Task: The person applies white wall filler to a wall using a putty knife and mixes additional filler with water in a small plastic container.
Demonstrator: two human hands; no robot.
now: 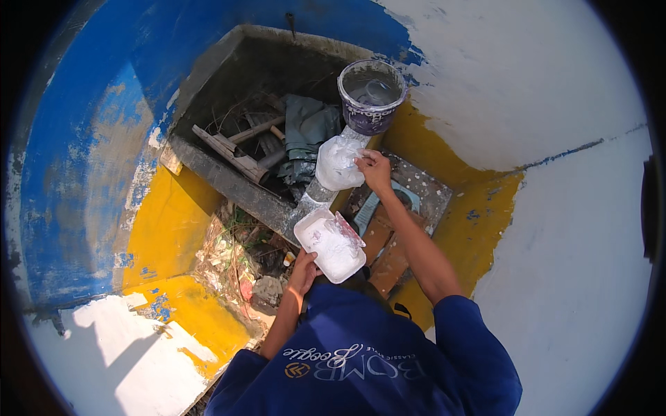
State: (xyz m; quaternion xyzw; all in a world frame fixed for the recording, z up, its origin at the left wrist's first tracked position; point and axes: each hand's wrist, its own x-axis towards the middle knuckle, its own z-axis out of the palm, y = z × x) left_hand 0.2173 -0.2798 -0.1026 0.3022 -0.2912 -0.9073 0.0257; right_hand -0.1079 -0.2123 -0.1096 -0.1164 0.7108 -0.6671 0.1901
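White plastic, thin and slack, makes the bag (338, 166) on the ledge (316, 200); my right hand (374, 170) has its fingertips drawn together on the bag's right side, seeming to pinch the film; my left hand (303, 272) grips the near left edge of the tray (351, 272), which lies close to my body, just nearer me than the bag. White stuff (334, 251) covers the tray's floor; powder or paste, I cannot tell; a pink-red piece (349, 228) lies along its right side.

To do this well, I judge a light pinch is best, high on the plastic, lifting rather than tugging, since the bag could slump or tear; the tray wants to be level and near the bag, so that spills fall inside it; my right elbow should swing clear of the bucket (370, 119) behind.

Counting: one bag, one tray, one pink-red piece, one bucket; one grey-green cloth (309, 128) in the trough (229, 177); two hands, both occupied; the sticks beside the cloth overlap too much to count.
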